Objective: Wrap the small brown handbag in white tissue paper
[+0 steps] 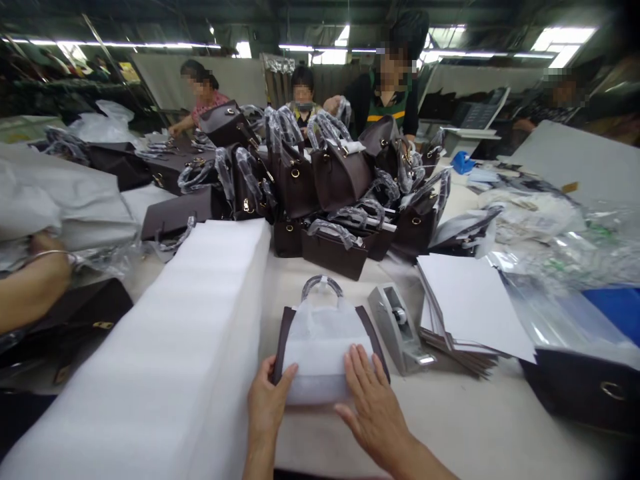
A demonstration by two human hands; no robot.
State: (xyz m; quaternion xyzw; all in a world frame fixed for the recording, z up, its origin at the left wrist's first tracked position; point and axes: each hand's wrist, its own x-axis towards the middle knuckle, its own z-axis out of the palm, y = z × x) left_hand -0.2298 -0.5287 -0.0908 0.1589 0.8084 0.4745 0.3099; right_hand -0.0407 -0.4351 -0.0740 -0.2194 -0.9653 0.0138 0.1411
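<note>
A dark brown handbag (283,333) lies on the table in front of me, its front covered by a white foam sheet (325,340). Clear plastic wraps its handle (323,281), which points away from me. My left hand (269,393) grips the bag's left edge, thumb on top of the foam and fingers at the side. My right hand (367,403) lies flat on the right part of the foam, fingers spread. Just right of the bag stands a grey tape dispenser (397,330). A tall stack of white foam sheets (200,320) is on the left.
Several brown handbags (345,177) are piled at the back. White cards (470,300) are stacked at the right, near clear plastic bags (565,307) and another dark bag (585,393). Another person's arm (35,287) reaches in at the left. People stand behind the pile.
</note>
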